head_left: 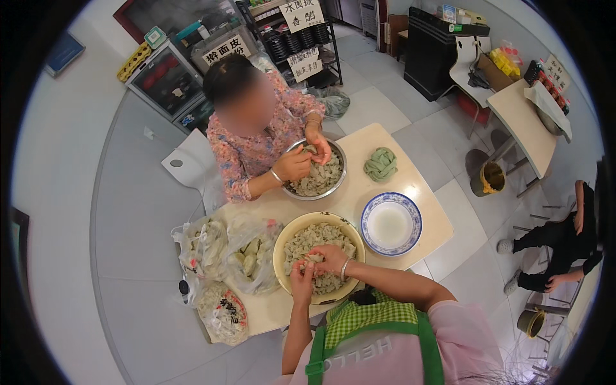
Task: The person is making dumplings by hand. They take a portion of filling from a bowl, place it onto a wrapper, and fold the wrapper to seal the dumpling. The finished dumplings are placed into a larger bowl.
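Both my hands meet over a cream-yellow basin filled with pale grey-green torn food pieces. At the basin's left side, my left hand is closed, its fingertips pinching a small pale food piece. My right hand, with a bracelet at the wrist, closes on the same piece from the right. Fingers partly hide it, so its exact kind cannot be told. To the right stands a blue-and-white bowl with cloudy liquid. Clear plastic bags of pale green lumps lie to the left.
Across the table, a person in a floral top works with both hands over a steel bowl of similar pieces. A folded green cloth lies near the far right corner. Another bag sits at the near left corner.
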The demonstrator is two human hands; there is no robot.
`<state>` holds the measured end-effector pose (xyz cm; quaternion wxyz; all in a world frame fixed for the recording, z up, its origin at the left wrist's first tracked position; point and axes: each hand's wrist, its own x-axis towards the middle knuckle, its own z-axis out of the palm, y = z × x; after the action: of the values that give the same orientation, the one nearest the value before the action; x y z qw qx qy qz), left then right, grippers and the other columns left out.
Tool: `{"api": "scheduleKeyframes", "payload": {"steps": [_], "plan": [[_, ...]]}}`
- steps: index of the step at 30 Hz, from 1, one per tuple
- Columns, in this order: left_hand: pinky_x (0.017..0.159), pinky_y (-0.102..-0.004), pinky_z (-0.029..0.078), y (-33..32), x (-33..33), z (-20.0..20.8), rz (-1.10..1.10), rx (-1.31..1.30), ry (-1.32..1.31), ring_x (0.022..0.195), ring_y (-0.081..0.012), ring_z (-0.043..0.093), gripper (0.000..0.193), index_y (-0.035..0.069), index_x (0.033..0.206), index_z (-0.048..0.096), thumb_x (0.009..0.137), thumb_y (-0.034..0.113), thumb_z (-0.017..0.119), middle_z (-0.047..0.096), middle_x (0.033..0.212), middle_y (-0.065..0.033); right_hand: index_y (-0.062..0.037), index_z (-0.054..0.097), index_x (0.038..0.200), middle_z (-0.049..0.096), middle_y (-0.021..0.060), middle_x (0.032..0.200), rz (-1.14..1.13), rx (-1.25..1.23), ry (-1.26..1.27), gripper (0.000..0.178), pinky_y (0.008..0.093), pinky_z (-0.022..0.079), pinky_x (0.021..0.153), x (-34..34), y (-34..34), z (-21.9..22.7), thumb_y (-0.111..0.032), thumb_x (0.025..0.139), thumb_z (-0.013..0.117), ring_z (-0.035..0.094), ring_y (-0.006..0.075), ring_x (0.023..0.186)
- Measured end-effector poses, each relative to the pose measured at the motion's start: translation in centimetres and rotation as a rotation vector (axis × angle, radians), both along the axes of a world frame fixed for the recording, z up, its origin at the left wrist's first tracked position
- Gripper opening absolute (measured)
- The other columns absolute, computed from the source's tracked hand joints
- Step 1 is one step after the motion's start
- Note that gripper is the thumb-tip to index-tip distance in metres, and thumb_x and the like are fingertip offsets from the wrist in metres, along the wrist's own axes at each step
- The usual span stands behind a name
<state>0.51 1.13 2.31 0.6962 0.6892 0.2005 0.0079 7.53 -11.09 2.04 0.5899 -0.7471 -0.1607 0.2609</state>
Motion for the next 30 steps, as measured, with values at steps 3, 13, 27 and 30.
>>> {"api": "scheduleKeyframes", "payload": {"steps": [3, 13, 27, 30], "plan": [[0.050, -0.0224, 0.037, 0.3, -0.1, 1.2, -0.065, -0.015, 0.058, 0.058, -0.0081, 0.047, 0.019, 0.004, 0.086, 0.049, 0.084, 0.022, 0.054, 0.053, 0.068, -0.0025, -0.0018, 0.057, 0.096, 0.061, 0.0114, 0.077, -0.003, -0.013, 0.039, 0.030, 0.0282, 0.049, 0.055, -0.4, 0.4, 0.6, -0.010, 0.068, 0.064, 0.062, 0.0174, 0.061], [0.060, -0.0401, 0.037, -1.0, -0.5, -0.4, -0.158, 0.845, -0.145, 0.067, -0.0342, 0.047, 0.014, 0.000, 0.079, 0.047, 0.083, 0.013, 0.047, 0.048, 0.073, -0.0183, -0.0054, 0.058, 0.090, 0.059, 0.0156, 0.080, 0.212, -0.537, -0.475, 0.023, 0.0386, 0.045, 0.071, 0.0, 1.0, 0.0, -0.012, 0.068, 0.058, 0.058, 0.0295, 0.079], [0.078, -0.0408, 0.033, -2.2, -1.0, -2.0, -0.325, 1.118, -0.208, 0.090, -0.0297, 0.044, 0.035, 0.010, 0.092, 0.056, 0.062, 0.020, 0.069, 0.050, 0.095, -0.0125, -0.0074, 0.041, 0.112, 0.049, 0.0180, 0.106, 0.315, -0.746, -0.338, 0.052, 0.0423, 0.039, 0.084, 2.3, -2.5, -1.5, -0.007, 0.065, 0.065, 0.042, 0.0364, 0.106], [0.076, -0.0417, 0.033, -4.3, -1.4, -2.2, -0.515, 1.177, -0.186, 0.092, -0.0302, 0.043, 0.036, 0.013, 0.094, 0.057, 0.061, 0.020, 0.070, 0.049, 0.098, -0.0114, -0.0125, 0.034, 0.120, 0.041, 0.0192, 0.115, 0.363, -0.848, -0.328, 0.068, 0.0434, 0.038, 0.087, 2.3, -2.1, -0.1, -0.017, 0.062, 0.070, 0.043, 0.0398, 0.102]]}}
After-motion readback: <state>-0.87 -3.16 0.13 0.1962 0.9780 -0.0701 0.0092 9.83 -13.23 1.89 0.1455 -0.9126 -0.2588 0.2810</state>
